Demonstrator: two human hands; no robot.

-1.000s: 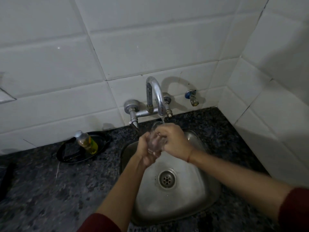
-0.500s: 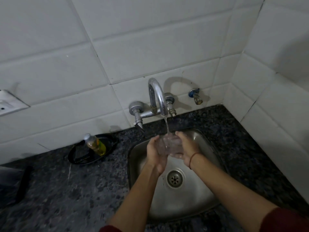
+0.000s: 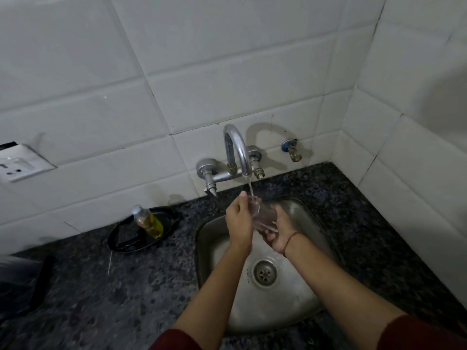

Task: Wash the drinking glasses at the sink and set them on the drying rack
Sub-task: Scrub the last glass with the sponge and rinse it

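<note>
A clear drinking glass (image 3: 262, 215) is tilted under the running tap (image 3: 236, 150), its mouth up toward the thin stream of water. My left hand (image 3: 238, 223) grips the glass from the left, thumb near the rim. My right hand (image 3: 278, 231) cups its base from the right and below. Both hands hover over the steel sink (image 3: 290, 299), above the drain (image 3: 264, 272). No drying rack is in view.
A black dish (image 3: 121, 238) with a small bottle of yellow-green liquid (image 3: 149, 222) sits on the dark granite counter (image 3: 113, 299) left of the sink. A dark object (image 3: 41, 281) lies at the far left. White tiled walls close in behind and on the right; a wall socket (image 3: 17, 164) is at left.
My right hand has slid from covering the top of the glass down to its base. The glass now tilts with its mouth under the stream. The camera has pulled back slightly.
</note>
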